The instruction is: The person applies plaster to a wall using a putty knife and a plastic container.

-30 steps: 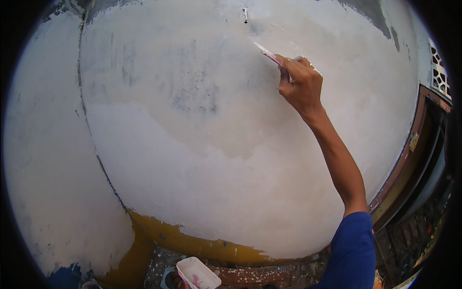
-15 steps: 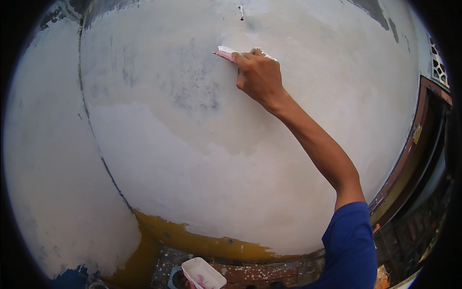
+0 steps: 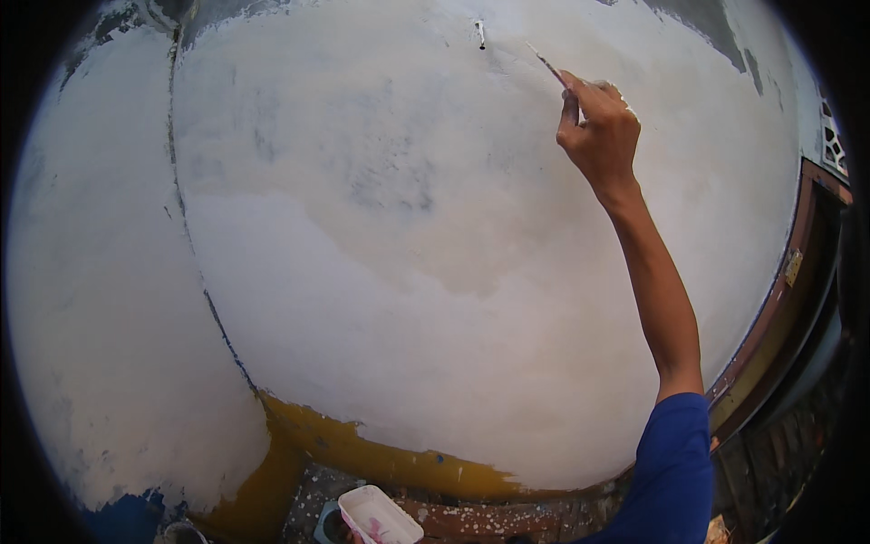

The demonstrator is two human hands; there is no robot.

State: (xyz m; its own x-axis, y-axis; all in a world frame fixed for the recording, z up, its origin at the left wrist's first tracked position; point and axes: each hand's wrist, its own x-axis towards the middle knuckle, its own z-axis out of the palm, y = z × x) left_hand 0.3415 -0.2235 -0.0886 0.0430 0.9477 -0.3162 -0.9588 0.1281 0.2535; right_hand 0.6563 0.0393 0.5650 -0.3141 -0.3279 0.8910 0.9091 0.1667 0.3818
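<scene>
Pale wall [image 3: 435,354], grey-smudged; ochre strip [image 3: 390,458] below; doorframe [image 3: 779,299] right.

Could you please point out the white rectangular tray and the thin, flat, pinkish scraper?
White rectangular tray [image 3: 368,505]: head view, on its bare inner surface.
Thin, flat, pinkish scraper [image 3: 548,65]: head view, middle of exposed part.

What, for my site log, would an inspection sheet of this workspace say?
Surface: whitish wall with dark smudges, grey patches up top; mustard band below.
Job's things: thin tool; white tray with pink smears.
Clutter: round-rimmed container, partly cut off.
Hands: right hand grips the thin tool, whitish residue on knuckles; left hand at the tray's edge, mostly hidden.
Cables: nothing identifiable; the wall's small white stub is unclear.
Surroundings: brown door frame and pale lattice, right.
</scene>
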